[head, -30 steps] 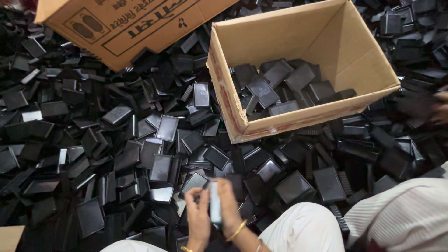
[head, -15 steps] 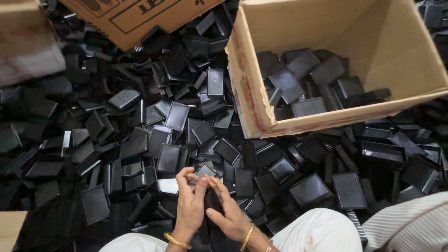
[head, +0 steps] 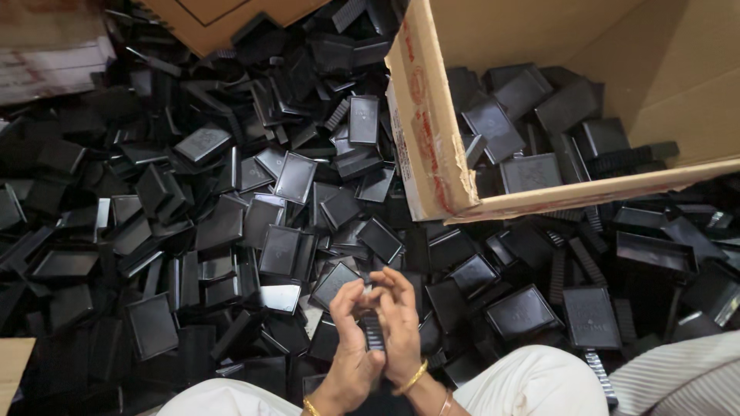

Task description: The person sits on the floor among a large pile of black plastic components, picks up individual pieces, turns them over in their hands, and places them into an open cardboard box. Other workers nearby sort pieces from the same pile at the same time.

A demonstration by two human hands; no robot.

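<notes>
My left hand (head: 351, 339) and my right hand (head: 401, 327) meet low in the middle of the head view, fingers curled around one small black plastic piece (head: 373, 331) with a ribbed edge, held upright between them. Both wrists carry gold bangles. Beneath and around the hands lies a deep heap of black plastic trays and lids (head: 254, 223), several lying face up. An open cardboard box (head: 432, 146) stands at the upper right, with several of the same black pieces (head: 532, 115) inside.
A second cardboard box (head: 208, 19) lies at the top left, and a blurred carton (head: 46, 54) at the far left. My white-trousered knees (head: 532, 381) frame the bottom. A striped sleeve (head: 686, 377) of another person shows at the bottom right.
The view has dropped and drawn closer to the pile and open box. My hands have risen slightly and closed tighter around the black piece, now turned edge-on.
</notes>
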